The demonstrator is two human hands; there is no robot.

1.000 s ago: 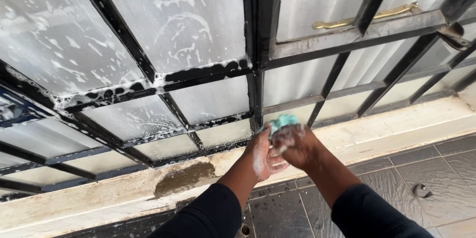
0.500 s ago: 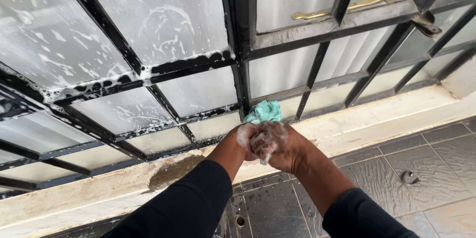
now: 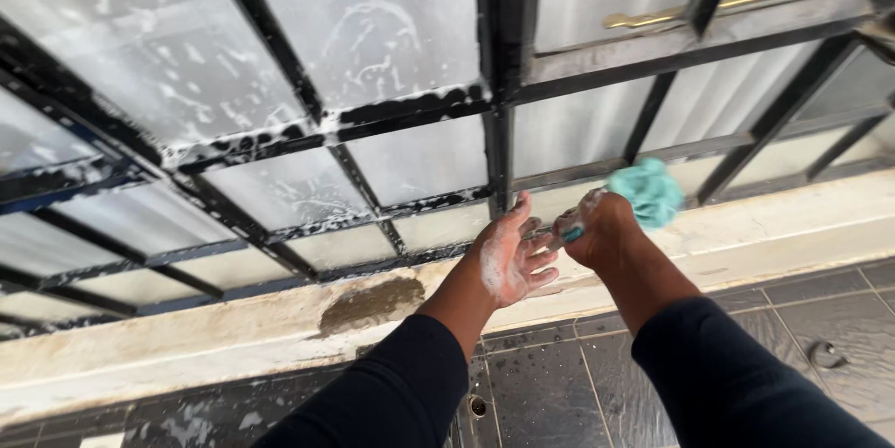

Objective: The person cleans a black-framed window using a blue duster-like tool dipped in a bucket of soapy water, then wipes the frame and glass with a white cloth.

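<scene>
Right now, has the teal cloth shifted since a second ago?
Yes. The teal cloth, in the right hand, has moved rightward, away from the central vertical bar it was beside.

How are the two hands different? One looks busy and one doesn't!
The right hand is closed around a teal cloth, while the left hand holds nothing. The left hand is open with its fingers spread and its palm showing; the right hand is curled into a fist. The right hand is raised closer to the black window bars than the left hand. Both hands have white soapy foam on them, and both arms wear dark sleeves.
</scene>
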